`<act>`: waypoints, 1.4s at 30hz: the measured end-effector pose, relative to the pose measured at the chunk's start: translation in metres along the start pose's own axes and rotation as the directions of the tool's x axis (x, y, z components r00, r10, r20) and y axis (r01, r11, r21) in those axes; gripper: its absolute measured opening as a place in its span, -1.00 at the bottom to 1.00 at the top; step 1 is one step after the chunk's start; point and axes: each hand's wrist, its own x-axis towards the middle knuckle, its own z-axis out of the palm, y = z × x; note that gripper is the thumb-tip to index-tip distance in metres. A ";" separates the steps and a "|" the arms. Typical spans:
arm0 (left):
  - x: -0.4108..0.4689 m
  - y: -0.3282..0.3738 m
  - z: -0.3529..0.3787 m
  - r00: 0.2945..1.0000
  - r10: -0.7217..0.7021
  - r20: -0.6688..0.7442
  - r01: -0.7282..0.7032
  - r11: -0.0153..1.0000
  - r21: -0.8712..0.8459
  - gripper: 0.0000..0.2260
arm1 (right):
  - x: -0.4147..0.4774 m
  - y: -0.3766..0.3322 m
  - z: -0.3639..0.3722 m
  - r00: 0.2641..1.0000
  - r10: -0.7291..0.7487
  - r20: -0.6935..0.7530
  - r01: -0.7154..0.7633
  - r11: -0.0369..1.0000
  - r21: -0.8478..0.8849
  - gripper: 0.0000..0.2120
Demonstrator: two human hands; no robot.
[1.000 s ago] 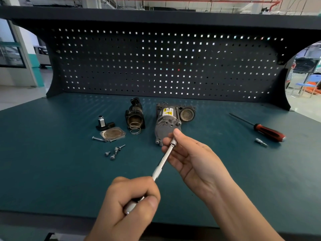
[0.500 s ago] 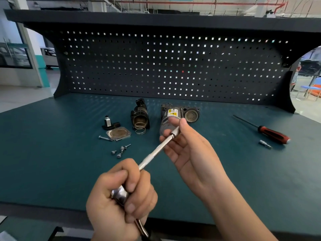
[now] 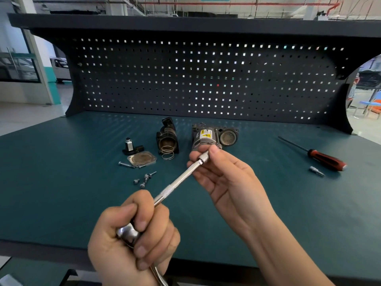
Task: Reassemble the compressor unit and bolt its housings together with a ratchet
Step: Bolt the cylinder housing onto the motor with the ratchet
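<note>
Holding: my left hand [image 3: 132, 242] is wrapped tight round the head of the ratchet [image 3: 128, 234]; the handle runs down out of view.
Pinching: my right hand [image 3: 224, 178] has thumb and fingertips closed on the socket [image 3: 204, 156] at the far tip of the extension bar [image 3: 179, 182].
Tool axis: the bar runs from the left hand up and to the right, away from me, tip aimed toward the compressor body [image 3: 204, 138].
Task parts: the compressor body lies on the bench [image 3: 61, 182] just beyond the right fingertips, long axis roughly away from me. The black housing [image 3: 167, 139] sits apart to its left, a spring [image 3: 167, 153] at its mouth. The cover plate [image 3: 141, 159] and loose bolts [image 3: 144, 179] lie further left, nearer me.
Nearer hand: the right; the left is well back by the bench edge.
Stage (my judgement): tool being readied; housings not yet joined. I cannot tell if the socket is fully seated.
Next move (my judgement): mate the parts first; the reach is forward and slightly left.
Off to the right: screwdriver [image 3: 321, 156] and a small bit [image 3: 316, 173], well apart.
</note>
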 end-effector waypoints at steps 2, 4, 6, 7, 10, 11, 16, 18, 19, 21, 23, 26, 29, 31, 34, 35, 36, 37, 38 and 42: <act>-0.001 -0.001 -0.002 1.000 0.001 -0.001 -0.001 1.000 -0.016 -0.88 | -0.001 0.003 0.000 1.000 -0.003 -0.002 0.003 1.000 -0.011 -0.83; -0.002 -0.004 -0.005 1.000 -0.001 -0.007 0.000 1.000 -0.023 -0.88 | -0.002 0.006 0.000 1.000 -0.012 -0.014 0.012 1.000 -0.019 -0.83; -0.002 -0.006 -0.006 1.000 0.000 -0.011 -0.001 1.000 -0.028 -0.88 | -0.002 0.007 -0.001 0.999 -0.030 -0.014 0.030 1.000 -0.010 -0.83; -0.002 -0.007 -0.006 1.000 0.003 -0.012 -0.004 0.999 -0.034 -0.88 | -0.002 0.007 -0.001 0.999 -0.039 -0.011 0.039 0.999 -0.007 -0.82; -0.002 -0.010 -0.008 1.000 -0.010 -0.018 0.009 0.998 -0.065 -0.88 | -0.003 0.006 -0.002 0.997 -0.078 -0.015 0.077 0.996 -0.042 -0.82; -0.002 -0.011 -0.009 1.000 -0.020 -0.019 0.018 0.997 -0.075 -0.88 | -0.003 0.007 -0.002 0.995 -0.102 -0.024 0.100 0.992 -0.074 -0.82; -0.004 -0.014 -0.016 0.998 -0.065 -0.022 0.061 0.989 -0.134 -0.89 | -0.002 0.018 -0.006 0.988 -0.132 -0.084 0.117 0.979 -0.165 -0.82; -0.004 -0.012 -0.018 0.996 -0.082 -0.022 0.078 0.988 -0.132 -0.88 | 0.000 0.019 -0.008 0.992 -0.082 -0.100 0.068 0.987 -0.143 -0.80; -0.004 -0.010 -0.018 0.996 -0.089 -0.024 0.085 0.989 -0.122 -0.88 | 0.001 0.020 -0.009 0.993 -0.062 -0.099 0.048 0.989 -0.142 -0.80; -0.003 -0.005 -0.021 0.994 -0.106 -0.025 0.103 0.989 -0.106 -0.87 | 0.004 0.021 -0.011 0.997 -0.018 -0.078 0.004 0.984 -0.176 -0.77; -0.003 0.002 -0.026 0.992 -0.128 -0.020 0.126 0.987 -0.102 -0.85 | 0.008 0.026 -0.012 0.997 0.053 -0.059 -0.065 0.973 -0.220 -0.74; -0.005 0.011 -0.035 0.989 -0.145 -0.018 0.142 0.986 -0.091 -0.84 | 0.017 0.035 -0.013 0.990 0.128 -0.066 -0.140 0.962 -0.233 -0.77; -0.002 0.026 -0.045 0.981 -0.193 -0.003 0.192 0.976 -0.098 -0.78 | 0.029 0.041 -0.013 0.981 0.174 -0.085 -0.190 0.947 -0.258 -0.81; 0.007 0.044 -0.051 0.968 -0.249 -0.016 0.247 0.964 -0.094 -0.69 | 0.040 0.044 -0.014 0.979 0.178 -0.102 -0.202 0.926 -0.320 -0.87; 0.036 0.080 -0.068 0.955 -0.291 -0.063 0.287 0.956 -0.068 -0.65 | 0.063 0.049 -0.016 0.982 0.127 -0.138 -0.181 0.826 -0.533 -0.96; 0.049 0.093 -0.075 0.946 -0.315 -0.083 0.310 0.948 -0.069 -0.64 | 0.074 0.050 -0.016 0.985 0.090 -0.147 -0.162 0.780 -0.605 -0.94; 0.062 0.106 -0.084 0.934 -0.340 -0.109 0.333 0.940 -0.080 -0.64 | 0.088 0.053 -0.014 0.988 0.045 -0.149 -0.135 0.731 -0.669 -0.86; 0.074 0.117 -0.092 0.923 -0.359 -0.138 0.350 0.933 -0.089 -0.64 | 0.103 0.056 -0.012 0.988 0.002 -0.155 -0.114 0.685 -0.720 -0.75; 0.086 0.129 -0.101 0.918 -0.366 -0.151 0.355 0.930 -0.097 -0.64 | 0.120 0.060 -0.009 0.986 -0.033 -0.163 -0.104 0.644 -0.758 -0.66; 0.105 0.134 -0.136 0.947 -0.203 -0.250 0.165 0.972 -0.166 -0.77 | 0.193 0.081 0.001 0.976 -0.049 -0.212 -0.157 0.518 -0.841 -0.46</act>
